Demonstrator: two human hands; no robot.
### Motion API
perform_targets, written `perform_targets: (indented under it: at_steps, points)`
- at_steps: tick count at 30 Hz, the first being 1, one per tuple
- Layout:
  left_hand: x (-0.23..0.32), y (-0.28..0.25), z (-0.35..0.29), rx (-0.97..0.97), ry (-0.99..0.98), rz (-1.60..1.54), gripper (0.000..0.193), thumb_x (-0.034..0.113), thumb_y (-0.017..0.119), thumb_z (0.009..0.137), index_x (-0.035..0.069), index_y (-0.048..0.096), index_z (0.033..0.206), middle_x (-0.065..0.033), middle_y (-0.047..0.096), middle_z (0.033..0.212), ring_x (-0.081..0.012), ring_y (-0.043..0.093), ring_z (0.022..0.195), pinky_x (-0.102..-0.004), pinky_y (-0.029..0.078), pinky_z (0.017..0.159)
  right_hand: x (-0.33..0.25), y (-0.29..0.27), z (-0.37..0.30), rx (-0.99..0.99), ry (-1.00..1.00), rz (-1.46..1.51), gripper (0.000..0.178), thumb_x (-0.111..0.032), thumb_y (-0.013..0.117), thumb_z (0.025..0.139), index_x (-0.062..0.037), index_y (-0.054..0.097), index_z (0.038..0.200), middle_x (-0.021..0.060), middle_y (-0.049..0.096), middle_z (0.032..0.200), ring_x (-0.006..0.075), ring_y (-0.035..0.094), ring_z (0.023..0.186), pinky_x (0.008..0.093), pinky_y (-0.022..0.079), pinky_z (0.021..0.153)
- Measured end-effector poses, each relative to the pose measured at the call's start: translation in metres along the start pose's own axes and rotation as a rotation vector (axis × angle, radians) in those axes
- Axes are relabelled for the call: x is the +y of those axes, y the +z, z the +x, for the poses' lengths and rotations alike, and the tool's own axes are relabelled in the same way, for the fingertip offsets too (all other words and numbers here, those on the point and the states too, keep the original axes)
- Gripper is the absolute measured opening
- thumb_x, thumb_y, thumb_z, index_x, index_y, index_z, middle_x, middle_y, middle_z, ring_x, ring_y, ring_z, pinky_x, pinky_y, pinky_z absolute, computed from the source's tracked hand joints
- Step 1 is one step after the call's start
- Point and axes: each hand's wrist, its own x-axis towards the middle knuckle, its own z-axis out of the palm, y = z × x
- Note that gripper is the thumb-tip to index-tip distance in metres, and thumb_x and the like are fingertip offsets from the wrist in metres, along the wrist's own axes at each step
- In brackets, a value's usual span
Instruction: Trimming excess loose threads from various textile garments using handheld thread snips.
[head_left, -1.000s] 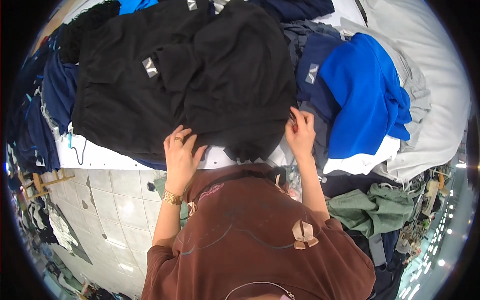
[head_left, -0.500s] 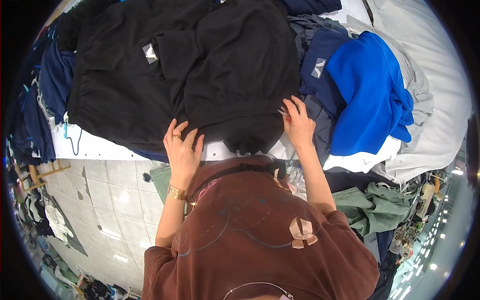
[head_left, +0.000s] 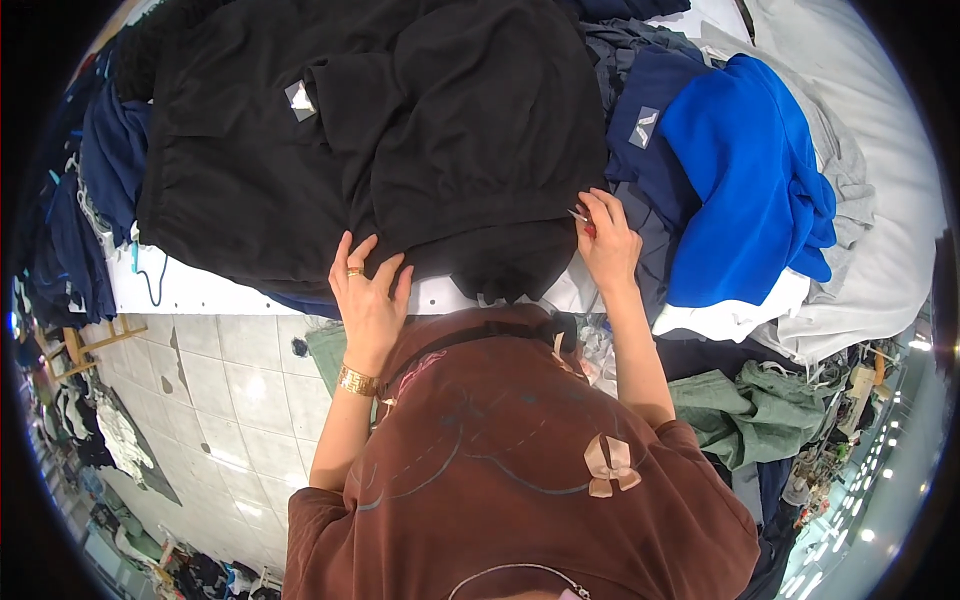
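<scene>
Black garments [head_left: 480, 130] lie spread over the white table in front of me, with a ribbed waistband or hem running along the near part. My left hand [head_left: 368, 295] rests at their near edge, fingers spread and touching the cloth; a ring and a gold bracelet are on it. At the right end of the band, my right hand [head_left: 610, 240] is closed round small thread snips [head_left: 588, 226] with a red handle; a short metal tip shows past the fingers. The rest of the snips is hidden in the palm. A shiny square label [head_left: 300, 101] sits on the black cloth.
Right of the black cloth lie a navy garment [head_left: 640, 150] with a tag, a bright blue garment [head_left: 750, 180] and a large white cloth [head_left: 870, 130]. Green fabric [head_left: 755, 405] hangs lower right. Navy clothes [head_left: 110, 150] are heaped left. Tiled floor [head_left: 235, 400] shows lower left.
My right hand has shifted slightly right with the snips, and the right side of the black cloth has spread a little that way. My left hand stays nearly in place.
</scene>
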Motion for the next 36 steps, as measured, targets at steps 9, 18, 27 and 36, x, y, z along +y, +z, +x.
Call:
perform_targets:
  at_steps: [9, 18, 27, 36]
  points:
    - [0.042, -0.015, 0.006, -0.662, -0.518, -0.982, 0.026, 0.021, 0.072, 0.08, 0.008, 0.067, 0.102, -0.0065, 0.063, 0.098, -0.0225, 0.059, 0.099, -0.0312, 0.048, 0.074, -0.022, -0.006, 0.004, 0.039, -0.079, 0.295, 0.03, -0.003, 0.066, 0.071, -0.0106, 0.063, 0.1, 0.0052, 0.061, 0.105, 0.0235, 0.066, 0.07, 0.0323, 0.053, 0.057]
    - [0.068, 0.026, 0.013, -0.581, -1.691, -2.122, 0.048, 0.025, 0.06, 0.091, -0.006, 0.039, 0.121, -0.0162, 0.052, 0.111, -0.0224, 0.055, 0.101, -0.035, 0.046, 0.092, -0.051, -0.001, -0.009, -0.423, -0.276, 0.239, 0.04, -0.009, 0.071, 0.066, -0.0108, 0.061, 0.105, 0.0042, 0.057, 0.112, 0.0258, 0.064, 0.065, 0.034, 0.051, 0.053]
    - [0.078, -0.008, 0.038, -0.738, -1.444, -2.189, 0.036, 0.036, 0.062, 0.089, 0.005, 0.057, 0.106, -0.0053, 0.057, 0.101, -0.0154, 0.055, 0.092, -0.029, 0.046, 0.08, -0.068, -0.005, 0.013, -0.009, -0.277, 0.477, 0.031, 0.003, 0.069, 0.065, -0.006, 0.065, 0.095, 0.0048, 0.063, 0.093, 0.0193, 0.065, 0.063, 0.0273, 0.052, 0.053]
    - [0.064, -0.01, 0.056, -0.335, -1.038, -2.169, 0.018, 0.02, 0.055, 0.095, 0.005, 0.064, 0.1, -0.0066, 0.066, 0.1, -0.012, 0.064, 0.077, -0.0202, 0.053, 0.068, -0.102, -0.025, 0.032, -0.044, -0.242, 0.741, 0.028, 0.003, 0.069, 0.069, -0.0041, 0.067, 0.097, 0.0069, 0.063, 0.095, 0.0144, 0.062, 0.06, 0.0229, 0.049, 0.052]
